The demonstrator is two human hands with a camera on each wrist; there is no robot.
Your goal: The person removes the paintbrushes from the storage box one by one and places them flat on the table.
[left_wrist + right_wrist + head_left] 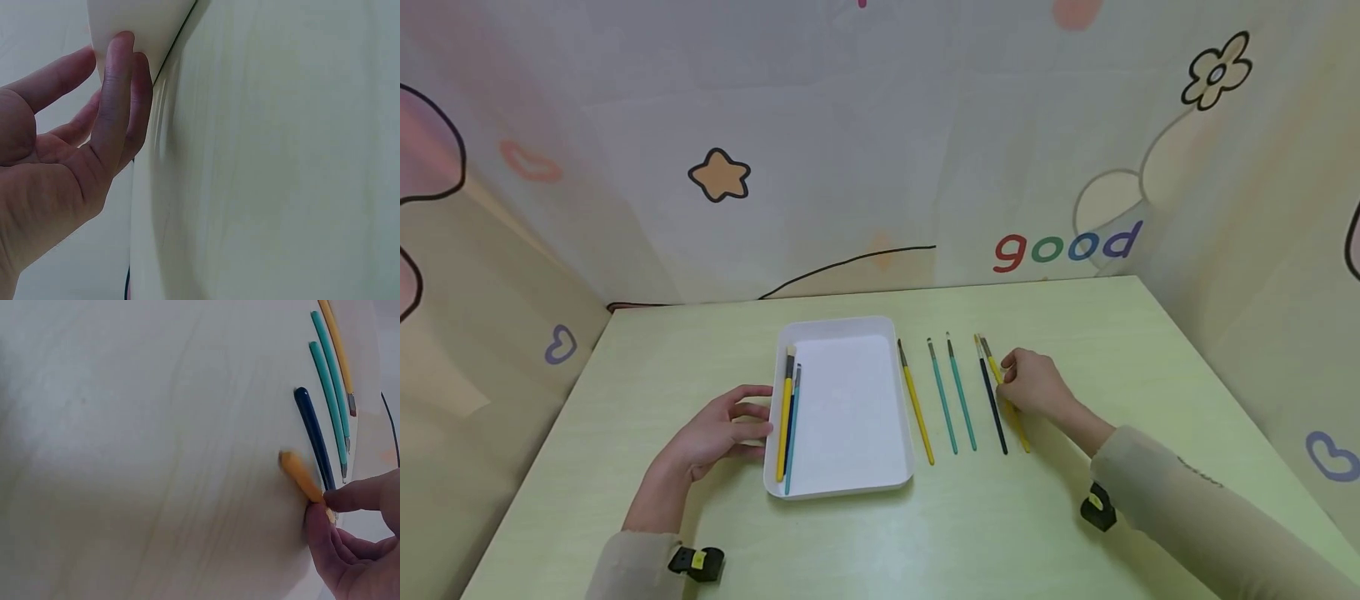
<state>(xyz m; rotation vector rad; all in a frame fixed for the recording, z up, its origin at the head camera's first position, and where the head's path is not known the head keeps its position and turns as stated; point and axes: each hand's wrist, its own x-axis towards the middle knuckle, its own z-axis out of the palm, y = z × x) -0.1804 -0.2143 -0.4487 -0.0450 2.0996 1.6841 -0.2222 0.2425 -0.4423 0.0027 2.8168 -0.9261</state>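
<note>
My right hand point(1036, 383) pinches a yellow paintbrush point(300, 475) between thumb and fingers, at the right end of a row of brushes. Next to it lies a dark blue paintbrush point(992, 404). Farther left are two teal paintbrushes point(962, 400) and another yellow paintbrush point(916, 404), close to the tray. My left hand point(718, 429) touches the outer left wall of a white tray point(850, 408) with its fingertips. Along the tray's left side lie a yellow paintbrush point(785, 417), a teal paintbrush point(793, 425) and a dark one mostly hidden between them.
The pale wood-look table point(880, 550) ends at a printed cloth backdrop point(850, 167) behind, with more cloth on both sides. Each wrist wears a small black camera, such as the left camera point(700, 563).
</note>
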